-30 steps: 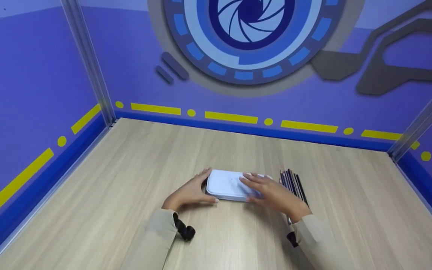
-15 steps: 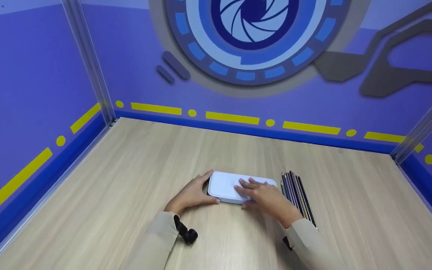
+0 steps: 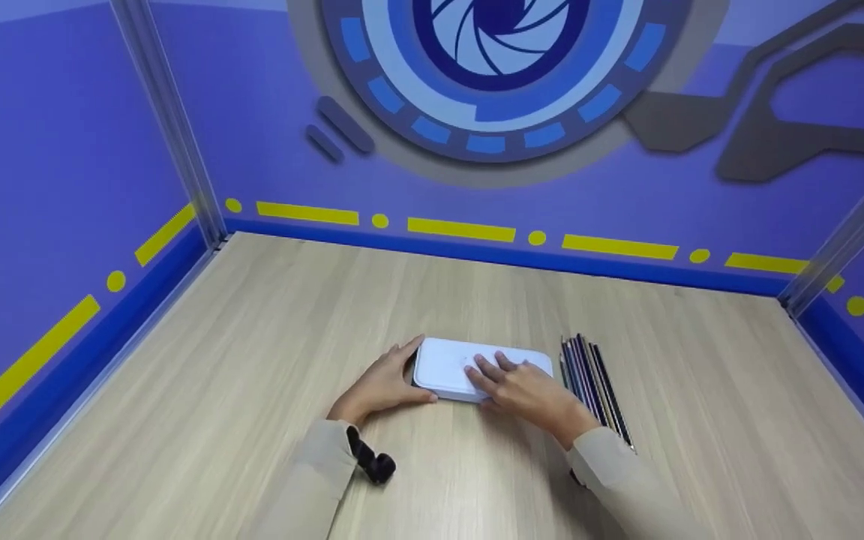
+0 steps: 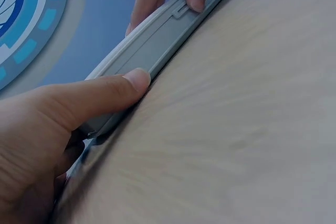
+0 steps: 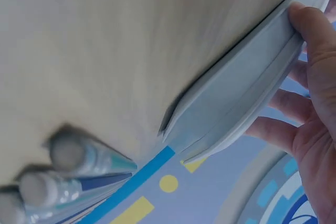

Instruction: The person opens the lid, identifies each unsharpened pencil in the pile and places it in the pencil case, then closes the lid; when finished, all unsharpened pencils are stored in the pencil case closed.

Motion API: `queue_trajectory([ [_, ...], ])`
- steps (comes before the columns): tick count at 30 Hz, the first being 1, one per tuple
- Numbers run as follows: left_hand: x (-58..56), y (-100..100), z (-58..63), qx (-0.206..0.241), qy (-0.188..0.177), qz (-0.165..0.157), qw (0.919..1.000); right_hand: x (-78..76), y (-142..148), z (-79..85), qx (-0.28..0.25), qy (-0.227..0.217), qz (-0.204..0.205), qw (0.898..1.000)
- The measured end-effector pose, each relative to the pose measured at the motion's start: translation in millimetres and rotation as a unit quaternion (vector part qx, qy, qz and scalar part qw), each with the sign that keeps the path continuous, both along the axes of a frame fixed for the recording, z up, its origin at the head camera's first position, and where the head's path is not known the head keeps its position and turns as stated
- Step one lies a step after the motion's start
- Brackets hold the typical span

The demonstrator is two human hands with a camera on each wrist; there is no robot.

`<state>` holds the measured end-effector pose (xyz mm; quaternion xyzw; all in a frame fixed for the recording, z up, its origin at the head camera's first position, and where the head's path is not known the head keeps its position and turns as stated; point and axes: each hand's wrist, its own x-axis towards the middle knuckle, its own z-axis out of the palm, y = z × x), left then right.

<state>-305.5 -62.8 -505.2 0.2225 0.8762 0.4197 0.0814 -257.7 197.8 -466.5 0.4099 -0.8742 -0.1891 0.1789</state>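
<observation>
Hands frame a flat white plastic rectangular case [image 3: 451,367] at lower centre of the wooden table [image 3: 252,337]. The left hand [image 3: 381,386] grips its end, bracing it; the right hand [image 3: 526,390] clasps the front edge, thumb at the latch, beside dark pencils [image 3: 593,386].

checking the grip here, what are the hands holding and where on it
Both hold the white case: the left hand grips its left end, the right hand has fingers on the lid and thumb at the front edge.
</observation>
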Motion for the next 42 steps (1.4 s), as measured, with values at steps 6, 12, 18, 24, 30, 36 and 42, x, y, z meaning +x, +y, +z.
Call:
queue_trajectory([
  [6,1.6,4.1,-2.1,-0.004,-0.007,-0.002,1.0000,1.4,3.3,-1.1,0.025,0.007,0.000,1.000],
  [12,1.2,8.4,-3.8,-0.013,-0.014,0.005,0.9998,1.4,6.4,-1.6,0.027,0.003,0.004,1.000],
  [18,2.5,9.7,-4.3,-0.016,-0.015,0.006,0.9997,0.8,9.7,0.4,0.014,-0.003,0.020,1.000],
  [24,4.1,7.2,-5.7,-0.011,-0.009,0.020,0.9997,-1.7,11.7,9.2,-0.047,-0.057,0.022,0.997],
  [30,1.3,3.1,-2.4,-0.002,-0.012,0.028,0.9995,-2.4,15.4,21.2,-0.129,-0.118,0.010,0.984],
  [36,2.2,2.3,-3.8,-0.010,-0.005,0.028,0.9995,3.1,24.8,31.3,-0.168,-0.146,-0.010,0.975],
  [42,5.5,2.2,-4.7,-0.005,-0.002,0.029,0.9996,6.4,33.8,44.4,-0.203,-0.174,-0.032,0.963],
])
